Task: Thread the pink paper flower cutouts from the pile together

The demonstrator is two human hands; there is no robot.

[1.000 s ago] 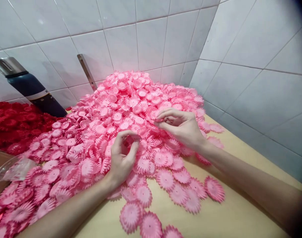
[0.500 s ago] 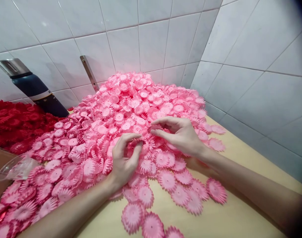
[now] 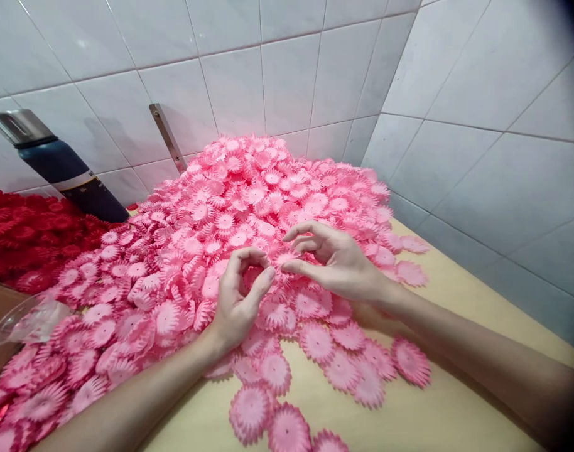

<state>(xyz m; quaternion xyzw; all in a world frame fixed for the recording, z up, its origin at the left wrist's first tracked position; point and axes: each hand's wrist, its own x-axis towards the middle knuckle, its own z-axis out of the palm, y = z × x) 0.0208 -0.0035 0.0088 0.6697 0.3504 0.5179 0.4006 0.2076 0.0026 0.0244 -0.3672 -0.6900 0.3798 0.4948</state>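
Pink paper flowers (image 3: 249, 188) lie heaped in a big pile that fills the corner of a pale yellow table (image 3: 438, 414) and slopes up against the white tiled wall (image 3: 287, 69). Loose ones spread flat over the near part of the table, some close to the lower edge of the view.

Both hands work at the front slope of the pile, near its middle. The left hand (image 3: 237, 298) rests on the flowers with thumb and forefinger curved into a ring, their tips almost meeting around a small bit of pink; whether it truly pinches a flower cannot be told. The right hand (image 3: 338, 260) hovers just beside it, fingers loosely curled and the forefinger stretched toward the left thumb, with the tip touching or nearly touching a pink flower (image 3: 284, 257) between the two hands. Its grip looks slack, not clenched.

At the left, a heap of red flowers (image 3: 27, 238) lies beside the pink pile. A dark blue bottle (image 3: 61, 169) with a metal cap leans behind it against the wall. A clear plastic bag (image 3: 26, 317) sits at the left edge, and a metal strip (image 3: 167, 138) runs up the tiles.
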